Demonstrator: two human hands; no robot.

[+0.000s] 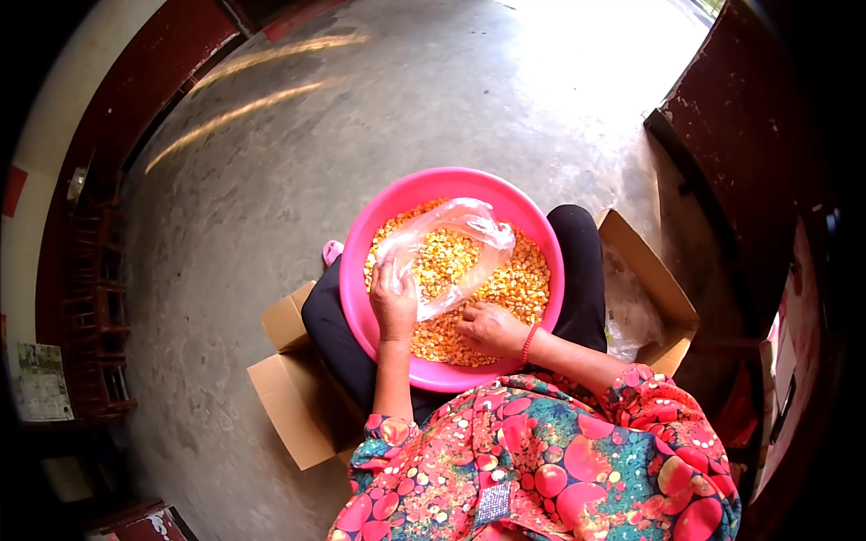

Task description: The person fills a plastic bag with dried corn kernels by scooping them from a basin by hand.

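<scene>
A round pink basin point(362, 317) rests on my lap, filled with loose yellow-orange corn kernels point(528, 284). Inside it lies a clear plastic bag point(492, 236), its mouth spread open, with kernels in it. At the bag's left edge, my left hand point(393, 296) grips the plastic with bent fingers. My right hand point(492, 330), with a red bracelet at the wrist, is down in the kernels just below the bag. Its fingertips are partly hidden among the kernels, so what they hold cannot be made out.
An open cardboard box point(293, 410) stands at my left. Another cardboard box point(642, 270) at my right holds clear plastic point(629, 311). Wooden chairs point(97, 307) line the left wall on the concrete floor point(234, 234). A pink shoe point(332, 252) shows beside the basin.
</scene>
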